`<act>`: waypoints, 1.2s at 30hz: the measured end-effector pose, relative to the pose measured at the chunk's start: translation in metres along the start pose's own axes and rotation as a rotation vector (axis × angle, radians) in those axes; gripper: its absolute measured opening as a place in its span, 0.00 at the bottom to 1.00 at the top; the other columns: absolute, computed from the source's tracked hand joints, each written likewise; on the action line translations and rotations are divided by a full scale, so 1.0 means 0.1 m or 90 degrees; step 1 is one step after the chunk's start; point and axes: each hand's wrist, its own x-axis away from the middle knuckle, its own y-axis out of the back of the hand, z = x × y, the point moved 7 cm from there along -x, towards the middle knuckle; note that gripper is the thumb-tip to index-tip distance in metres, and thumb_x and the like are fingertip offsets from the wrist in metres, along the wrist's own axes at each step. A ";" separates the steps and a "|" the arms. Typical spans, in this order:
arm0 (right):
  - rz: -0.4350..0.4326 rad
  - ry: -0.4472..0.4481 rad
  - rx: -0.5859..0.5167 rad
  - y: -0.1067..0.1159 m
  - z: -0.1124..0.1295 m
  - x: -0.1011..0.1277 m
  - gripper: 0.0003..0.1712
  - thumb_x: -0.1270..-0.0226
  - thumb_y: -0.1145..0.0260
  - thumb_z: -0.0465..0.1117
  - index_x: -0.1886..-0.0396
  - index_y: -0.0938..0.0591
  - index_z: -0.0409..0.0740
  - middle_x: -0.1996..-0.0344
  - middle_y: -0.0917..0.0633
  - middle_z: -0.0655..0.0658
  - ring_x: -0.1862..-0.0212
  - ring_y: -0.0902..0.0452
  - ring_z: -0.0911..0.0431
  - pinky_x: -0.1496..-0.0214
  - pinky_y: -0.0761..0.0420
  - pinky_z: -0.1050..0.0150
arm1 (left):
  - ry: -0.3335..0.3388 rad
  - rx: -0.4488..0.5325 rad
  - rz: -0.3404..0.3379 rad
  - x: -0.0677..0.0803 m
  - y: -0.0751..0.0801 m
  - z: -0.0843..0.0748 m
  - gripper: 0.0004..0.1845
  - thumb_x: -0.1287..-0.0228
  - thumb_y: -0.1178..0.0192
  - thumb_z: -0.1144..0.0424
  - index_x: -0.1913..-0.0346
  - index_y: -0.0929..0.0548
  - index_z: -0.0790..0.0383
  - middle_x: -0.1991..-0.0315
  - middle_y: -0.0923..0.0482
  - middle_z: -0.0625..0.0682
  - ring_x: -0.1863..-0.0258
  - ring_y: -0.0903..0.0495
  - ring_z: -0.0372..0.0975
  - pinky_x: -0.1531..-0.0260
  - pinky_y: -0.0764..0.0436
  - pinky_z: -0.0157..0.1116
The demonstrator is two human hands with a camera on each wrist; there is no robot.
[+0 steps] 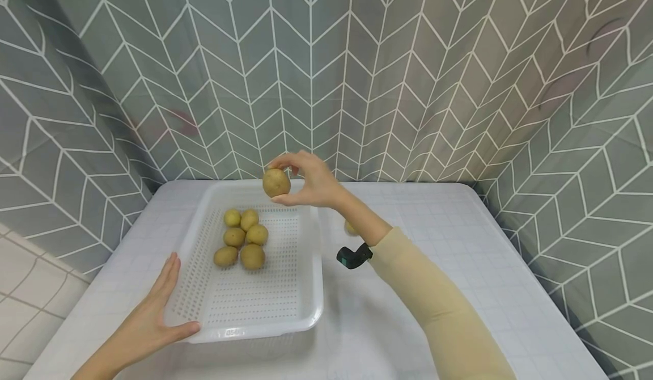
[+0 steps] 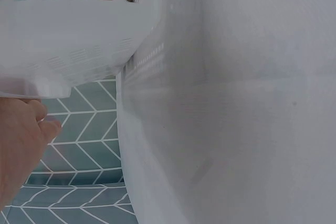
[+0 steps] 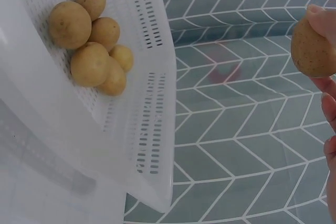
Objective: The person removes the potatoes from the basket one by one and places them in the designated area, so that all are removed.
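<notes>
1. The white table [image 1: 459,289] stood in a corner of grey herringbone tile wall [image 1: 357,57].
2. The white perforated basket [image 1: 306,289] sat on the table's left half, its long side running away from the person.
3. The left hand [image 1: 153,317] lay flat and open against the basket's near left corner, fingers straight along the wall and thumb along the front rim, holding nothing.
4. The right hand [image 1: 311,181] hovered above the basket's far right corner, thumb and fingertips curled round a potato.
5. That held potato [image 1: 276,182] hung in the air, clear of the basket.
6. Six potatoes [image 1: 244,238] lay clustered in the basket's far left part, touching one another.
7. One more potato [image 1: 350,228] lay on the table just right of the basket, mostly hidden behind the right wrist.
</notes>
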 end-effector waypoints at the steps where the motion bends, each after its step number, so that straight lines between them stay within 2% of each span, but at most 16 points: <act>1: -0.004 0.002 0.000 0.02 0.00 0.00 0.31 0.59 0.19 0.48 0.52 0.18 0.48 0.59 0.15 0.53 0.63 0.27 0.55 0.57 0.31 0.63 | 0.000 0.001 0.000 0.00 0.00 0.00 0.70 0.61 0.23 0.56 0.24 0.65 0.63 0.23 0.72 0.58 0.26 0.67 0.55 0.41 0.67 0.20; 4: -0.009 0.004 0.000 0.06 -0.02 0.02 0.31 0.59 0.19 0.48 0.52 0.18 0.48 0.59 0.15 0.54 0.64 0.29 0.58 0.58 0.31 0.63 | -0.006 -0.002 -0.005 0.00 0.01 -0.01 0.69 0.61 0.23 0.57 0.24 0.64 0.63 0.23 0.72 0.59 0.25 0.67 0.50 0.41 0.66 0.19; 8: -0.009 -0.001 -0.012 0.11 -0.05 0.06 0.31 0.59 0.19 0.47 0.51 0.19 0.48 0.58 0.15 0.54 0.63 0.30 0.61 0.59 0.31 0.64 | -0.016 -0.010 -0.012 0.00 0.01 -0.03 0.69 0.62 0.22 0.57 0.24 0.63 0.64 0.23 0.71 0.59 0.27 0.68 0.38 0.42 0.65 0.16; 10: -0.012 -0.008 -0.014 0.14 -0.07 0.08 0.31 0.59 0.19 0.46 0.51 0.19 0.48 0.58 0.15 0.54 0.62 0.30 0.61 0.59 0.30 0.64 | -0.015 -0.007 -0.011 0.00 0.01 -0.03 0.69 0.62 0.22 0.57 0.24 0.64 0.64 0.23 0.71 0.59 0.27 0.69 0.37 0.42 0.65 0.17; 15: -0.021 -0.022 -0.006 0.21 -0.14 0.13 0.31 0.60 0.18 0.45 0.52 0.18 0.47 0.59 0.16 0.53 0.62 0.29 0.60 0.58 0.30 0.64 | -0.008 -0.002 -0.003 -0.01 0.00 -0.02 0.69 0.61 0.23 0.57 0.24 0.65 0.62 0.23 0.72 0.58 0.25 0.68 0.49 0.42 0.66 0.19; 17: -0.021 -0.025 -0.004 0.24 -0.15 0.15 0.31 0.60 0.18 0.45 0.52 0.18 0.47 0.59 0.16 0.53 0.62 0.29 0.59 0.58 0.30 0.64 | -0.010 -0.002 -0.003 0.00 0.00 -0.02 0.69 0.61 0.23 0.57 0.24 0.65 0.63 0.23 0.72 0.58 0.25 0.68 0.46 0.42 0.66 0.18; 21: -0.021 -0.033 -0.001 0.29 -0.18 0.18 0.31 0.60 0.18 0.45 0.52 0.18 0.47 0.59 0.16 0.53 0.62 0.31 0.59 0.58 0.31 0.63 | -0.022 -0.006 -0.011 0.00 0.02 -0.02 0.70 0.62 0.22 0.58 0.24 0.64 0.64 0.23 0.71 0.58 0.28 0.70 0.31 0.42 0.65 0.17; 23: -0.024 -0.036 0.001 0.32 -0.20 0.20 0.31 0.60 0.18 0.45 0.52 0.18 0.47 0.59 0.16 0.53 0.63 0.31 0.58 0.59 0.30 0.63 | -0.030 -0.010 -0.015 0.00 0.02 -0.03 0.70 0.63 0.22 0.58 0.24 0.63 0.64 0.23 0.71 0.59 0.30 0.70 0.27 0.42 0.65 0.16; 29: -0.032 -0.039 0.005 0.39 -0.23 0.25 0.31 0.60 0.18 0.46 0.52 0.18 0.49 0.60 0.16 0.54 0.63 0.30 0.54 0.60 0.31 0.62 | -0.047 -0.023 -0.025 0.00 0.04 -0.03 0.70 0.64 0.21 0.57 0.24 0.62 0.66 0.23 0.70 0.59 0.30 0.70 0.25 0.42 0.64 0.16; 36: -0.037 -0.064 0.011 0.47 -0.30 0.33 0.32 0.61 0.17 0.44 0.51 0.19 0.48 0.59 0.16 0.53 0.64 0.32 0.58 0.60 0.31 0.61 | -0.051 -0.021 -0.022 -0.01 0.03 -0.04 0.70 0.65 0.21 0.58 0.24 0.62 0.67 0.23 0.70 0.58 0.29 0.70 0.25 0.42 0.64 0.15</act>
